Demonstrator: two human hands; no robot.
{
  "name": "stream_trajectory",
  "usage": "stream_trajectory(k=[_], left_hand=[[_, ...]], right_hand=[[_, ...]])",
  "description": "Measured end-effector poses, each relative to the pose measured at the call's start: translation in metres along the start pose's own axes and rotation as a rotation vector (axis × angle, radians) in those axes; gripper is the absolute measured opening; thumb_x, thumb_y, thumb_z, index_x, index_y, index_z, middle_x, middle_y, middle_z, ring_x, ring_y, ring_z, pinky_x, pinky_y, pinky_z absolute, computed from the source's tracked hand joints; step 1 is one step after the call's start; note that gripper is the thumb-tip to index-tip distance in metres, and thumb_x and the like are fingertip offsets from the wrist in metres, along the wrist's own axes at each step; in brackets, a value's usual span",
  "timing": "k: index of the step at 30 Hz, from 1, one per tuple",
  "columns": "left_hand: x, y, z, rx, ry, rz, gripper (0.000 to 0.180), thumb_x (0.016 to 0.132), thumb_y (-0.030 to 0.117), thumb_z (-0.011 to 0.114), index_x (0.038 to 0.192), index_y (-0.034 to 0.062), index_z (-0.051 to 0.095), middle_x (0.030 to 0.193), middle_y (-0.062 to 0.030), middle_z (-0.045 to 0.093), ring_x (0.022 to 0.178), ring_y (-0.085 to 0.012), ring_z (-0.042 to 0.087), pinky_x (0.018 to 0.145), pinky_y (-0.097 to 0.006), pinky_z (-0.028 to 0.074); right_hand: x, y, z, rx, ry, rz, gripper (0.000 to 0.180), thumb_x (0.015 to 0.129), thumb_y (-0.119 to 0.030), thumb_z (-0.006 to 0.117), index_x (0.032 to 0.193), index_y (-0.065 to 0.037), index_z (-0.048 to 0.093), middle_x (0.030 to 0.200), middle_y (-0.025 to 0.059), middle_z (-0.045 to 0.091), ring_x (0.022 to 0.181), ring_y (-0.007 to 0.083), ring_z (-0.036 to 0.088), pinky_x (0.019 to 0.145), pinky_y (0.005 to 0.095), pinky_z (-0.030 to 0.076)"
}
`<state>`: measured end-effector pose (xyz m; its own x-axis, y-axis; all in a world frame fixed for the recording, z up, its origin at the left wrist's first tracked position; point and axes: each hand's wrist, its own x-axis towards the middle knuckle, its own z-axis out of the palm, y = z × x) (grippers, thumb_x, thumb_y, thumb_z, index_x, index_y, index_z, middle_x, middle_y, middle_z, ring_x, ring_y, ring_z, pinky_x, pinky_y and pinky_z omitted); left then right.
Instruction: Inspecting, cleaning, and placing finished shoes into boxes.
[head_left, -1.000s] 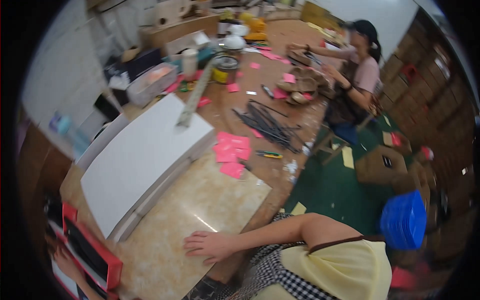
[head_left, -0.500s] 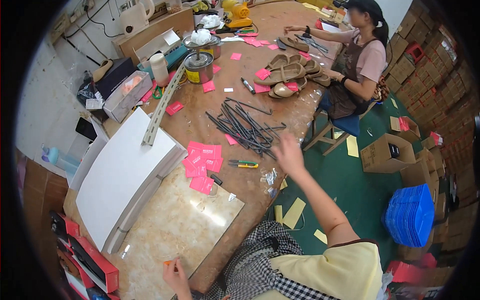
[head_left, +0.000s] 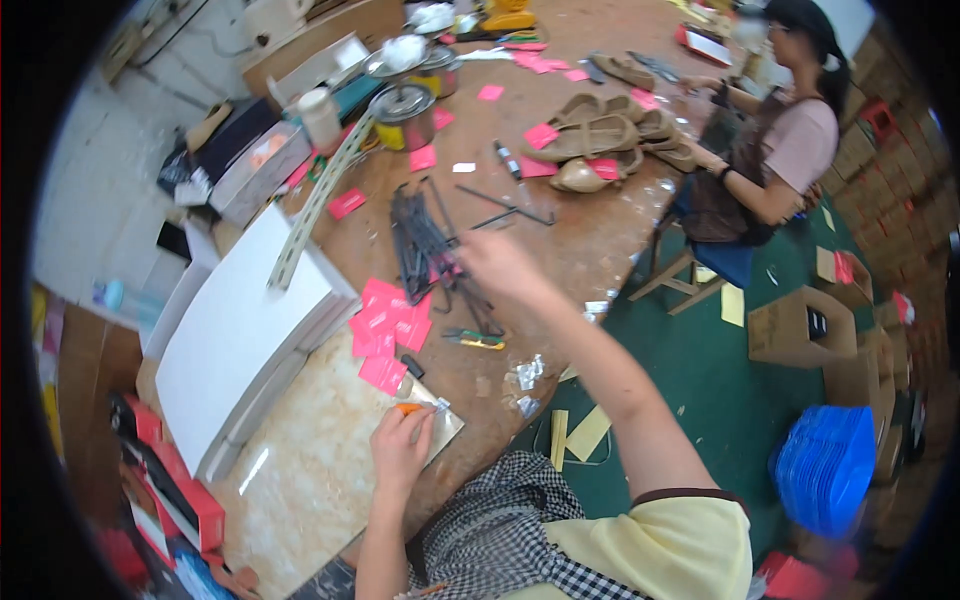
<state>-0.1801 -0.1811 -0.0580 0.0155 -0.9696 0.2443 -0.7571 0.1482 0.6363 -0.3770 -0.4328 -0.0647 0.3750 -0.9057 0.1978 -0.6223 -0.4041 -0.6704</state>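
Note:
My left hand [head_left: 401, 447] is closed on a small orange object [head_left: 410, 407] over the marbled board's corner; its kind does not show. My right hand [head_left: 495, 262] reaches across the table to the right edge of a heap of thin black rods [head_left: 412, 240], some with bent ends. Motion blurs its fingers, and whether they grip any rod is unclear. Two rods [head_left: 505, 212] lie apart, right of the heap. Below the heap are yellow-and-green thread snips [head_left: 474, 339]. Several pink cards [head_left: 385, 325] overlap beside them, near a short black cylinder [head_left: 411, 366].
A tall stack of white sheets [head_left: 250, 330] with a slotted metal strip [head_left: 310, 215] stands left. Tan shoes [head_left: 590, 140], a marker [head_left: 508, 160] and a tin [head_left: 403, 118] lie farther back. A co-worker [head_left: 790, 140] sits at the right edge; blue trays [head_left: 825, 465] stand below.
My right hand has moved left, and the rods have shifted left into a tighter heap, leaving two apart. My left hand has come up and right with the orange object. The view has shifted slightly.

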Motion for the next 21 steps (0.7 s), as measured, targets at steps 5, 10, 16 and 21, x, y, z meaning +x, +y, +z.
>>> stream_trajectory(k=[5, 10, 16, 21], left_hand=[[0.001, -0.016, -0.015, 0.079, -0.022, -0.181, 0.009, 0.081, 0.009, 0.069, 0.09, 0.0092, 0.072, 0.074, -0.0071, 0.06, 0.063, -0.0222, 0.06, 0.057, -0.033, 0.047], [-0.042, -0.03, -0.027, 0.107, 0.028, -0.241, 0.008, 0.083, 0.009, 0.067, 0.089, 0.0084, 0.072, 0.071, -0.0071, 0.059, 0.062, -0.0225, 0.059, 0.056, -0.033, 0.047], [-0.088, -0.06, -0.038, 0.154, 0.268, -0.373, 0.006, 0.083, 0.009, 0.065, 0.088, 0.009, 0.068, 0.069, -0.0071, 0.058, 0.061, -0.0237, 0.059, 0.056, -0.034, 0.046], [-0.09, -0.064, -0.035, 0.271, 0.284, -0.284, 0.009, 0.082, 0.009, 0.065, 0.091, 0.0113, 0.065, 0.069, -0.006, 0.056, 0.059, -0.0227, 0.056, 0.055, -0.034, 0.045]], right_hand=[[0.004, 0.078, -0.029, -0.174, 0.004, 0.135, 0.03, 0.087, -0.025, 0.059, 0.109, -0.006, 0.066, 0.101, 0.0176, 0.068, 0.093, 0.0362, 0.064, 0.083, 0.0456, 0.051], [0.053, 0.114, 0.004, -0.674, 0.528, -0.397, 0.025, 0.083, -0.019, 0.061, 0.104, -0.006, 0.063, 0.094, 0.0131, 0.067, 0.09, 0.0359, 0.064, 0.082, 0.0455, 0.05], [0.083, 0.103, 0.021, -0.663, 0.001, 0.143, 0.022, 0.081, -0.014, 0.058, 0.101, -0.007, 0.063, 0.098, 0.0148, 0.068, 0.096, 0.0336, 0.065, 0.087, 0.0435, 0.05], [0.113, 0.039, 0.027, -0.733, -0.295, 0.207, 0.048, 0.08, -0.037, 0.063, 0.112, -0.001, 0.064, 0.112, 0.0195, 0.066, 0.105, 0.0329, 0.063, 0.095, 0.048, 0.046]])
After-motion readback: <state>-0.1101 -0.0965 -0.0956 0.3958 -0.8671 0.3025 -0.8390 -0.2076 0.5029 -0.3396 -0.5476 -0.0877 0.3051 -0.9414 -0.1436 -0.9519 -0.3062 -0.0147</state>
